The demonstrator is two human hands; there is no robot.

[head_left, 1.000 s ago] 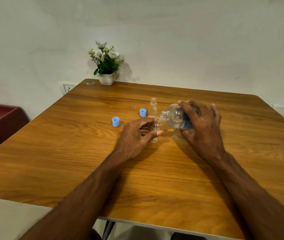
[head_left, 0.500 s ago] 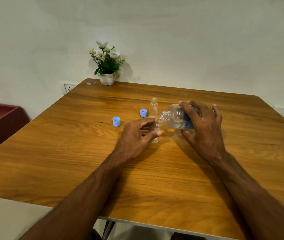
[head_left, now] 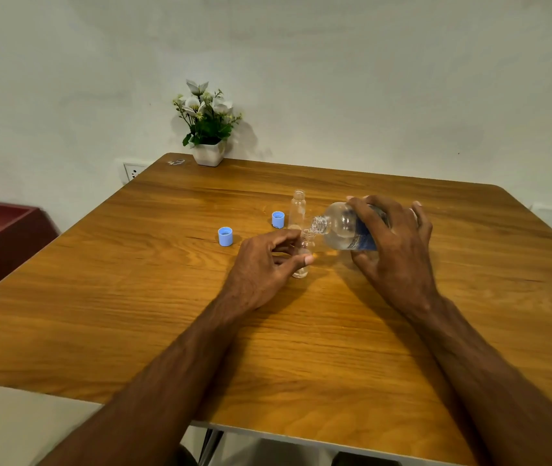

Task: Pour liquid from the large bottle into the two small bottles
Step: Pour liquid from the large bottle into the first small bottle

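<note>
Right hand (head_left: 399,250) wrapped round large bottle (head_left: 342,230), tipped near-horizontal, mouth leftward over near small bottle (head_left: 303,253), upright, pinched by left hand (head_left: 264,264)

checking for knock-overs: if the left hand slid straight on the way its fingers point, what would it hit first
The left hand already grips the near small bottle, fingers pointing right. Pushing on would probably tip that bottle first, then meet the large bottle in the right hand, though depth is unclear.

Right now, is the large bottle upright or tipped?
Tipped: the large bottle lies nearly level in the right hand, uncapped mouth over the small bottle.
</note>
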